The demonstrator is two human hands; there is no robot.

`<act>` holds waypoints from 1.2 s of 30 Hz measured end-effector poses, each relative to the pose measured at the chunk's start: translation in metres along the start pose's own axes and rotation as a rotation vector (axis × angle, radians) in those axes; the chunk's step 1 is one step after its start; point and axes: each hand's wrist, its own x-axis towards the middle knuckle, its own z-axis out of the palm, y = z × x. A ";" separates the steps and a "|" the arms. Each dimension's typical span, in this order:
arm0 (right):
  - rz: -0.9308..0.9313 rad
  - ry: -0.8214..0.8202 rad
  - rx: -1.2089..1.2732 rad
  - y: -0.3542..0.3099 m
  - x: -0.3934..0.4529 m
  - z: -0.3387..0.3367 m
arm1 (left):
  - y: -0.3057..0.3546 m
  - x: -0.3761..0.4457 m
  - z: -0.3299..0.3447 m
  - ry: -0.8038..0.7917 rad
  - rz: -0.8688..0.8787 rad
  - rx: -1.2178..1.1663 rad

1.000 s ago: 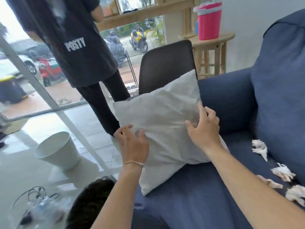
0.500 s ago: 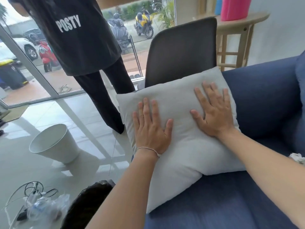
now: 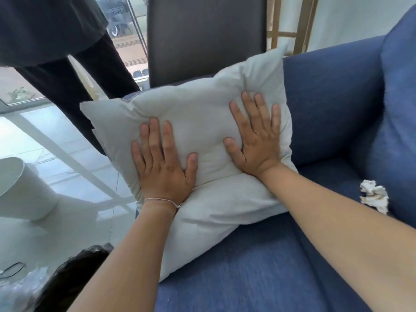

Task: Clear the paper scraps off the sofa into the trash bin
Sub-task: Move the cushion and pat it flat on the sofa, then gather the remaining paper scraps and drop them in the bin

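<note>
Head view: both hands lie flat, fingers straight, on a pale pillow [image 3: 202, 140] propped against the sofa's [image 3: 258, 278] far-left arm. The left hand [image 3: 164, 163] presses its near-left part, the right hand [image 3: 256, 140] its right part; neither grasps anything. One crumpled paper scrap [image 3: 374, 195] lies on the seat to the right, against the back cushion and just past the right forearm. The white bin [image 3: 22, 192] stands on the floor to the left, well apart from the sofa.

Risks, as I judge them: the pillow's near corner overhangs the seat edge, so letting go unevenly could tip it onto the floor towards the bin. Swinging the right arm back to reach the scrap could brush it deeper into the gap by the cushion, where it would be hard to pinch. A person [image 3: 67, 52] stands just beyond the pillow, near the way to the bin, so a tossed scrap might hit their legs or miss. More scraps may lie out of view to the right and get overlooked.
</note>
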 end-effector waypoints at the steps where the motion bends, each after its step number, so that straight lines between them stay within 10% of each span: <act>1: 0.020 -0.073 0.017 -0.003 -0.001 -0.010 | 0.002 -0.002 -0.007 -0.029 -0.016 -0.019; 12: 0.460 -0.214 0.298 0.002 -0.132 -0.141 | 0.054 -0.021 -0.084 -0.135 -0.212 -0.331; 17: 0.786 0.064 0.131 0.026 -0.249 -0.206 | 0.131 -0.078 -0.092 -0.139 -0.056 -0.603; 22: 0.884 0.148 -0.227 0.052 -0.309 -0.253 | 0.213 -0.151 -0.075 -0.473 0.025 -0.824; 27: 0.931 0.054 -0.311 0.074 -0.325 -0.258 | 0.276 -0.195 -0.061 -0.656 -0.040 -0.736; 36: 0.958 0.123 -0.221 0.077 -0.335 -0.234 | 0.303 -0.212 -0.052 -0.530 -0.074 -0.587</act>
